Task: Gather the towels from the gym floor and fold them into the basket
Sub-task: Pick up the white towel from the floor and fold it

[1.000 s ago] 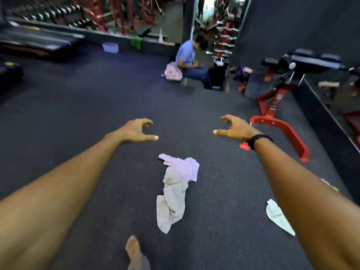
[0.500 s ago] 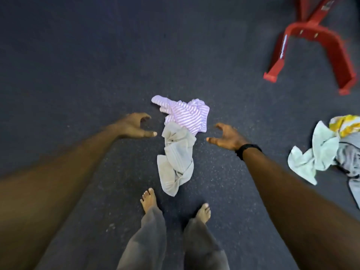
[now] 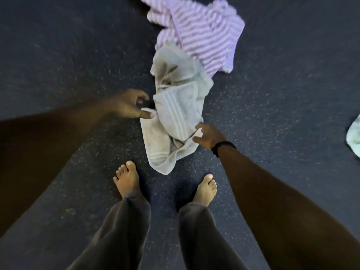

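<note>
Change: half a second ago my hands hovered either side of the grey towel (image 3: 176,121) without touching it; now both are on it, and the view has dropped closer, so the red bench frame is out of sight.
Grey towel: crumpled in a long heap on the dark speckled gym floor (image 3: 272,106), just ahead of my bare feet; pale stripes show along a folded band near its middle and again near the lower end.
Striped towel: the purple-and-white towel (image 3: 204,32) lies bunched at the grey one's far end, touching it and partly overlapped by it.
Left grip: my left hand (image 3: 128,105) pinches the grey towel's left edge between thumb and fingers, a small fold of cloth showing at the thumb.
Right grip: my right hand (image 3: 208,136), black band at the wrist, has its fingertips curled onto the towel's right edge, grasping a bit of cloth.
Further out: a pale green cloth (image 3: 354,137) sits at the right border, well apart.
Basket: not in my view.
</note>
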Available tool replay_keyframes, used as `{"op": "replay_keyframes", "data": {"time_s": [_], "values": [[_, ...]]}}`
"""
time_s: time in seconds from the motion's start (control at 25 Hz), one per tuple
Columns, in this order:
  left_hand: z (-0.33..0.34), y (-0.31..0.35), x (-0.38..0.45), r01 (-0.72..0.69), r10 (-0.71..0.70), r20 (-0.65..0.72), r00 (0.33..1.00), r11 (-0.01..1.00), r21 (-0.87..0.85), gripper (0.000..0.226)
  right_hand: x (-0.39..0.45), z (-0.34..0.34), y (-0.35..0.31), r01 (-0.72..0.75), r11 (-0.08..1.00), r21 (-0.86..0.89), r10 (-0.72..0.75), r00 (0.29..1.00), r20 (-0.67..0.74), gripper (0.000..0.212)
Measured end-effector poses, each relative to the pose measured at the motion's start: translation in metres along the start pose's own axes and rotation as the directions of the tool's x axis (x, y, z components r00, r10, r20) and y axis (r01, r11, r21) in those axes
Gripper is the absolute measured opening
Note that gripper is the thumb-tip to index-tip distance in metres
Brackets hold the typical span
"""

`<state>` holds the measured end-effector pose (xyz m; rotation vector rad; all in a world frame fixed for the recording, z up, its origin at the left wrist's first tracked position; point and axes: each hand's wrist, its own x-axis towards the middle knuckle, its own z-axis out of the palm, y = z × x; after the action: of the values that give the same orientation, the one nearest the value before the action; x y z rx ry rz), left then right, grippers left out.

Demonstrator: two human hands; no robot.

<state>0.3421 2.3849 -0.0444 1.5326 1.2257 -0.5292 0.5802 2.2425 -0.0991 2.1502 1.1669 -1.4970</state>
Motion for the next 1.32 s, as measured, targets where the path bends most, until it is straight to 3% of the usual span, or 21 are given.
{"op": "replay_keyframes", "data": {"time_s": [0.12, 0.24, 0.32, 0.44, 0.56, 0.64, 0.8, 0.96, 1.04, 1.16, 1.32], "values": [[0.032, -0.024, 0.034, 0.001, -0.001, 0.031, 1.0, 1.0, 0.011, 0.072, 0.037, 0.049, 0.021, 0.073, 0.967, -0.243, -0.062, 0.997, 0.053, 0.056], [0.046, -0.036, 0.048, 0.034, -0.035, 0.04, 0.999, 0.999, 0.017, 0.072, 0.056, 0.068, 0.03, 0.058, 0.904, -0.424, -0.045, 0.998, 0.041, 0.044], [0.044, -0.031, 0.042, 0.034, -0.035, 0.037, 0.999, 0.999, 0.028, 0.072, 0.048, 0.064, 0.03, 0.022, 0.918, -0.395, -0.043, 0.998, -0.044, 0.033], [0.024, -0.001, 0.012, -0.009, 0.008, 0.023, 1.0, 0.999, 0.041, 0.068, 0.008, 0.022, 0.018, 0.036, 0.958, -0.283, -0.107, 0.964, -0.241, 0.034], [-0.025, 0.07, -0.043, -0.075, 0.076, -0.012, 0.997, 0.996, 0.05, 0.065, -0.055, -0.07, -0.006, 0.134, 0.969, -0.207, -0.216, 0.867, -0.449, 0.032], [-0.076, 0.127, -0.091, -0.128, 0.132, -0.068, 0.989, 0.989, 0.07, 0.066, -0.109, -0.15, -0.031, 0.262, 0.954, -0.147, -0.298, 0.763, -0.573, 0.03], [-0.183, 0.254, -0.202, -0.253, 0.3, -0.25, 0.921, 0.946, 0.202, 0.071, -0.24, -0.316, -0.083, 0.451, 0.867, -0.211, -0.463, 0.573, -0.677, 0.029], [-0.275, 0.385, -0.343, -0.365, 0.435, -0.399, 0.807, 0.899, 0.242, 0.07, -0.41, -0.465, -0.123, 0.459, 0.836, -0.301, -0.504, 0.424, -0.753, 0.037], [-0.311, 0.438, -0.405, -0.423, 0.493, -0.446, 0.747, 0.87, 0.254, 0.07, -0.497, -0.522, -0.129, 0.44, 0.845, -0.302, -0.48, 0.379, -0.791, 0.031], [-0.35, 0.502, -0.478, -0.501, 0.574, -0.483, 0.661, 0.817, 0.285, 0.071, -0.609, -0.58, -0.125, 0.363, 0.887, -0.287, -0.409, 0.325, -0.853, 0.037], [-0.374, 0.583, -0.563, -0.599, 0.705, -0.438, 0.558, 0.707, 0.375, 0.071, -0.745, -0.624, -0.099, 0.29, 0.928, -0.235, -0.293, 0.177, -0.939, 0.046]]}}
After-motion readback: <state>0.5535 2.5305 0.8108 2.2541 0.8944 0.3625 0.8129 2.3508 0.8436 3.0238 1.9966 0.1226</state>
